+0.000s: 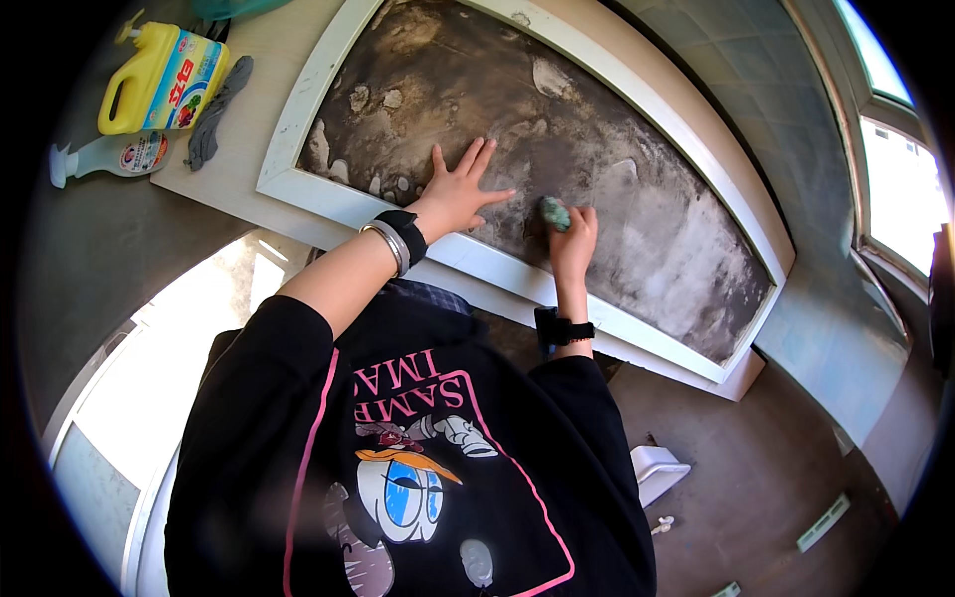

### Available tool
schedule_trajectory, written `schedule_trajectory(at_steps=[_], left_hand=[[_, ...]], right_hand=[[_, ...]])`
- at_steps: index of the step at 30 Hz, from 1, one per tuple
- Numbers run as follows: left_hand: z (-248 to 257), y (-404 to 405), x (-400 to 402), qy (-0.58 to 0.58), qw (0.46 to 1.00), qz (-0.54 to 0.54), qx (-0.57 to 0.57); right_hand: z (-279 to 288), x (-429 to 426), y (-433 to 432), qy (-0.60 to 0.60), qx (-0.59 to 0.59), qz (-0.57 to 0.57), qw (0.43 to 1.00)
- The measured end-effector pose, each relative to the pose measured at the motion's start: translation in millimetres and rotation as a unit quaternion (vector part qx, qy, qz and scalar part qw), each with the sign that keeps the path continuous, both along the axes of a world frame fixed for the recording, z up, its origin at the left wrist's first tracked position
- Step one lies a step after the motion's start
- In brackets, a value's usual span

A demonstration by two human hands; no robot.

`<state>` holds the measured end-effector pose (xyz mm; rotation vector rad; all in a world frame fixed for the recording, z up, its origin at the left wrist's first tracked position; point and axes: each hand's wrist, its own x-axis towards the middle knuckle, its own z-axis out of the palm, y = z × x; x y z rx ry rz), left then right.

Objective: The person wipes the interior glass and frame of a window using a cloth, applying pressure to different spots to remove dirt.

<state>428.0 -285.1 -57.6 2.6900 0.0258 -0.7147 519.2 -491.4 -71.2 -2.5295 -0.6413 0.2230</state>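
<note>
My left hand [459,192] rests with fingers spread on a dark, stained panel [448,89] set in a white frame [336,198]. The fingers hold nothing. To its right, my right hand [574,242] grips a crumpled green scrubbing pad [554,213] against the panel. Most of the pad's lower part is hidden by the fingers. Pale, cloudy patches cover the panel's right half, while its left half is brown with flaky light spots. Each wrist wears a black band, and the left one has a silver bangle too.
At the upper left, a yellow pump jug of detergent [160,78], a spray bottle [112,158] and a crumpled grey cloth or glove [216,116] are on or beside a pale board [246,89]. A tiled wall [746,74] and a window [895,186] bound the right side.
</note>
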Motion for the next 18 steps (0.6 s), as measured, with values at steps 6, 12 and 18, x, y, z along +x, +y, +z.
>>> schedule_trajectory(at_steps=[6, 12, 18], left_hand=[[0.4, 0.2, -0.3, 0.006, 1.0, 0.002, 0.003], [-2.4, 0.7, -2.0, -0.001, 1.0, -0.009, 0.023], [-3.0, -0.2, -1.3, -0.015, 1.0, -0.007, 0.014]], right_hand=[[0.5, 4.2, -9.0, 0.008, -0.01, -0.037, 0.999], [2.2, -9.4, -6.2, 0.007, 0.011, 0.027, 1.0], [0.5, -21.2, -5.9, -0.001, 0.007, 0.058, 0.998]])
